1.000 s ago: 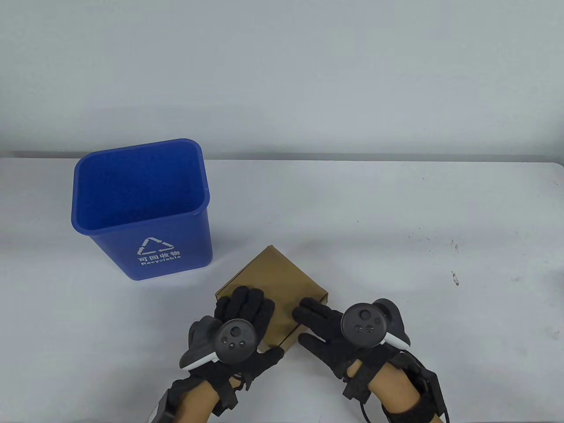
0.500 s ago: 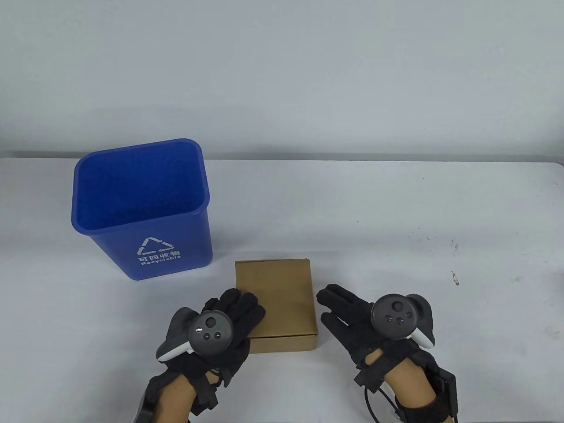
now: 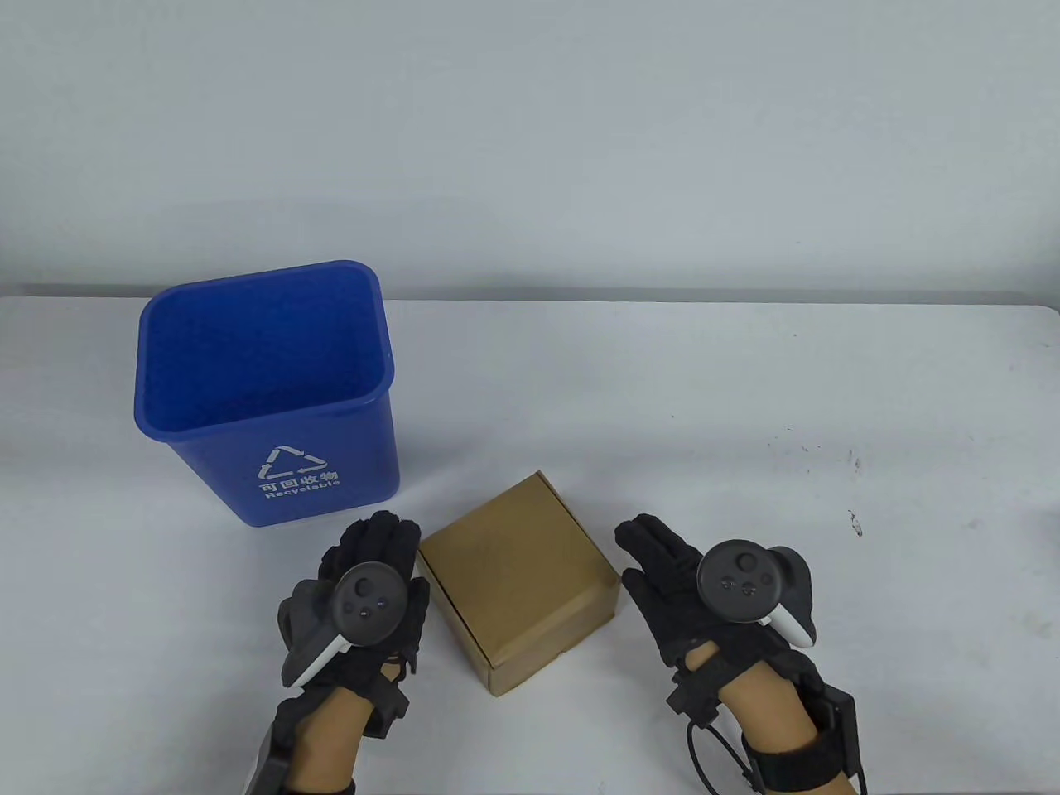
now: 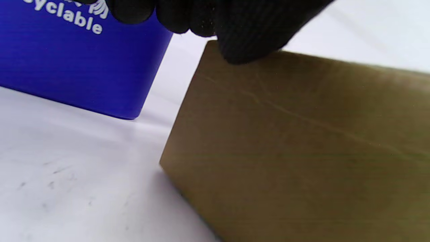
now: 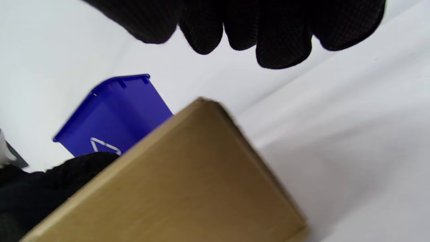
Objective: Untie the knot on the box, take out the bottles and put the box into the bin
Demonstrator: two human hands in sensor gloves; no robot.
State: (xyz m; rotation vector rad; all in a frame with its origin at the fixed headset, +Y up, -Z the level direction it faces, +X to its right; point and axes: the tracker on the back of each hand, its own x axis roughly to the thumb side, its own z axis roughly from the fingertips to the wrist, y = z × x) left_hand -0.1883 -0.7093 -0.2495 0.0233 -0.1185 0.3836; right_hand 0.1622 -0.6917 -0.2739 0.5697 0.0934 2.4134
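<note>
A plain closed cardboard box (image 3: 517, 567) sits cornerwise on the white table (image 3: 745, 397) near the front; no string or bottle shows. My left hand (image 3: 381, 542) lies along the box's left side with fingers straight. In the left wrist view, my fingertips (image 4: 248, 40) touch the top edge of the box (image 4: 302, 151). My right hand (image 3: 654, 551) hovers just right of the box, fingers straight and relaxed, apart from it. In the right wrist view, my fingers (image 5: 275, 40) hang above the box (image 5: 188, 188). The blue recycling bin (image 3: 265, 389) stands upright behind and to the left.
The bin (image 4: 84, 67) stands close beyond the box's far-left corner and looks empty from above. It also shows behind the box in the right wrist view (image 5: 117, 114). Faint dark marks (image 3: 853, 464) dot the table at the right.
The box has been turned on the table, from cornerwise to square and on to cornerwise. My left hand slid off its top to its left side. My right hand drew away to the right.
</note>
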